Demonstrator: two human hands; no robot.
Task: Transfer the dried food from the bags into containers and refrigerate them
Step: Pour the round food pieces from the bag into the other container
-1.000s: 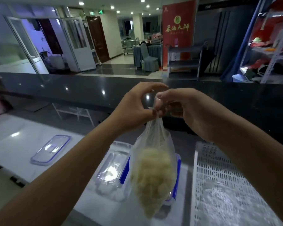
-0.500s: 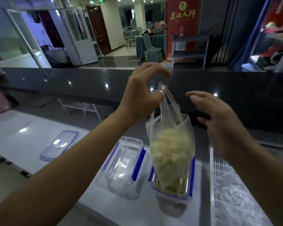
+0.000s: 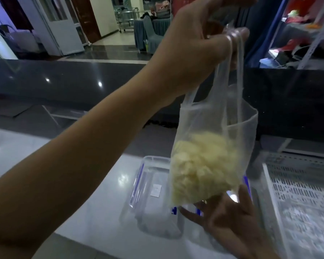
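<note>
A clear plastic bag (image 3: 209,146) with pale yellow dried food (image 3: 202,169) in its lower half hangs in the air. My left hand (image 3: 195,45) pinches its handles at the top, mouth open. My right hand (image 3: 224,214) is under the bag's bottom corner, fingers cupped up against it. Below, a clear container with blue clips (image 3: 150,189) stands on the white counter (image 3: 94,208). A second container (image 3: 247,184) is mostly hidden behind the bag and my right hand.
A white perforated tray (image 3: 299,199) lies at the right on the counter. A dark glossy raised ledge (image 3: 82,81) runs across behind the counter. Beyond it are a hall with doors, a chair and metal shelves.
My left hand has lifted the bag higher, out of the right container. My right hand let go of the top, dropped, and now touches the bag's bottom.
</note>
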